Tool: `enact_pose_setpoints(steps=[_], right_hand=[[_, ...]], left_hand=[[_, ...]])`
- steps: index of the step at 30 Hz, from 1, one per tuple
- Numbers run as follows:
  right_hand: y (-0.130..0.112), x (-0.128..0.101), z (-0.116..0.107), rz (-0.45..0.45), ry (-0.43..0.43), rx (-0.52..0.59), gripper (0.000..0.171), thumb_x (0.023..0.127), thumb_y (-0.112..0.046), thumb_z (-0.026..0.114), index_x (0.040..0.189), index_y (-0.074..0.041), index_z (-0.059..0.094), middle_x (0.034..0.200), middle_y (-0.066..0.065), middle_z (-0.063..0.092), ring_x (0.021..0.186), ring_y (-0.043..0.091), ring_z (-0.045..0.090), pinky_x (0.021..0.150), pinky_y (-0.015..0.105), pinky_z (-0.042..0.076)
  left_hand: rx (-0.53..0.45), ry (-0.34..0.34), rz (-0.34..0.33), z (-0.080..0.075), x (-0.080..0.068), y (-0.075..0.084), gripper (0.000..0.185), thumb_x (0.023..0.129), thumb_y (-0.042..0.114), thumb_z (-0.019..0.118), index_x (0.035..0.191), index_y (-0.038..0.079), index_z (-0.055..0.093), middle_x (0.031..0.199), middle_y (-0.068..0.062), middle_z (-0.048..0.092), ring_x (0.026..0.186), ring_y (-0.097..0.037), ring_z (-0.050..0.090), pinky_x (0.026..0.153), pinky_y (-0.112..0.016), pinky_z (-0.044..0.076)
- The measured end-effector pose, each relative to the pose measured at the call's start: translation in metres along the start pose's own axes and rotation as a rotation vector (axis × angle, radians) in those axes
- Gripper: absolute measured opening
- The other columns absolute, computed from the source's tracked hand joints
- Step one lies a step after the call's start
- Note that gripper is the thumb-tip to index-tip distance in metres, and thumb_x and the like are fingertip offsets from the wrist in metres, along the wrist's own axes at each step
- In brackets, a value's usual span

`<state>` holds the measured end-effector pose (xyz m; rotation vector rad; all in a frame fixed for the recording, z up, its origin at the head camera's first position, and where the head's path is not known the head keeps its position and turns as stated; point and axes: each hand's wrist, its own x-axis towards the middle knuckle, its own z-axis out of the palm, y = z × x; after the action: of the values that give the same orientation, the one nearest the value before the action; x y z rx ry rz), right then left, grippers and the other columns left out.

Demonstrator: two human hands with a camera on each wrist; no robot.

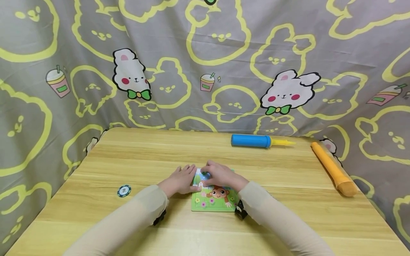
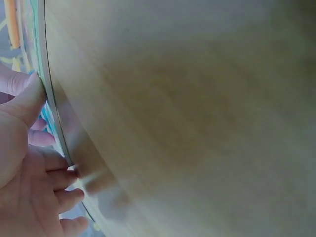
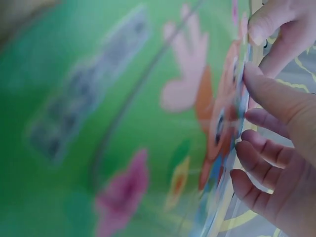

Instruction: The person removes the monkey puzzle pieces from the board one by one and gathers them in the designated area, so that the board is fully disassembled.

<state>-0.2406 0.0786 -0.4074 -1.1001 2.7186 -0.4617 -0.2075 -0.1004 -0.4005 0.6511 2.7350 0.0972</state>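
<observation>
A jigsaw puzzle board with a cartoon monkey and flowers on green lies flat on the wooden table. My left hand rests along the board's left edge, its thumb reaching over the picture and its other fingers stretched out beside the rim. Over the upper part of the picture is my right hand, with thumb and fingertips touching the surface. In the right wrist view those fingers are spread and slightly bent against the board, and the left thumb shows beyond them.
Left of the board lies a round poker chip. A blue hand pump with a yellow nozzle is at the table's back edge, and a long orange object lies at the right. Patterned cloth hangs behind the table.
</observation>
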Motion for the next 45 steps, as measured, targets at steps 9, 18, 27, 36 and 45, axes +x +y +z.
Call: enact_pose_setpoints(steps=[9, 18, 27, 36, 45], right_hand=[[-0.005, 0.004, 0.001, 0.064, 0.019, -0.028, 0.045, 0.078, -0.032, 0.074, 0.114, -0.007, 0.062, 0.094, 0.000, 0.052, 0.076, 0.011, 0.049, 0.066, 0.027, 0.045], [-0.005, 0.006, -0.002, 0.070, -0.032, 0.105, 0.043, 0.080, -0.027, 0.073, 0.113, -0.003, 0.056, 0.104, 0.006, 0.049, 0.091, 0.018, 0.052, 0.083, 0.034, 0.046], [-0.001, 0.009, 0.001, 0.081, -0.049, 0.191, 0.045, 0.080, -0.024, 0.073, 0.114, -0.003, 0.052, 0.105, 0.006, 0.048, 0.093, 0.017, 0.050, 0.086, 0.033, 0.044], [0.005, 0.011, 0.004, 0.074, -0.049, 0.230, 0.043, 0.079, -0.024, 0.074, 0.111, -0.008, 0.051, 0.106, 0.004, 0.045, 0.093, 0.017, 0.049, 0.085, 0.033, 0.044], [0.012, 0.007, 0.002, 0.039, 0.027, 0.480, 0.019, 0.092, -0.006, 0.055, 0.109, -0.014, 0.056, 0.070, 0.009, 0.053, 0.053, 0.018, 0.047, 0.050, 0.028, 0.040]], left_hand=[[-0.011, 0.006, 0.015, 0.002, 0.002, -0.004, 0.083, 0.089, 0.054, 0.050, 0.144, -0.002, 0.023, 0.149, -0.017, 0.020, 0.136, -0.032, 0.016, 0.108, -0.050, 0.014], [-0.031, 0.007, 0.016, 0.002, 0.000, -0.002, 0.082, 0.089, 0.052, 0.051, 0.144, -0.003, 0.024, 0.149, -0.017, 0.020, 0.136, -0.032, 0.016, 0.108, -0.050, 0.013], [-0.035, 0.000, 0.010, 0.002, 0.000, -0.002, 0.084, 0.088, 0.054, 0.051, 0.144, -0.002, 0.023, 0.149, -0.017, 0.019, 0.136, -0.032, 0.015, 0.108, -0.049, 0.013], [-0.038, -0.009, 0.009, 0.001, 0.001, -0.002, 0.084, 0.088, 0.053, 0.051, 0.144, -0.002, 0.023, 0.149, -0.017, 0.019, 0.136, -0.031, 0.015, 0.108, -0.049, 0.013], [-0.029, -0.018, -0.008, 0.000, 0.001, -0.001, 0.083, 0.088, 0.054, 0.050, 0.143, -0.003, 0.024, 0.149, -0.017, 0.019, 0.136, -0.031, 0.014, 0.109, -0.048, 0.012]])
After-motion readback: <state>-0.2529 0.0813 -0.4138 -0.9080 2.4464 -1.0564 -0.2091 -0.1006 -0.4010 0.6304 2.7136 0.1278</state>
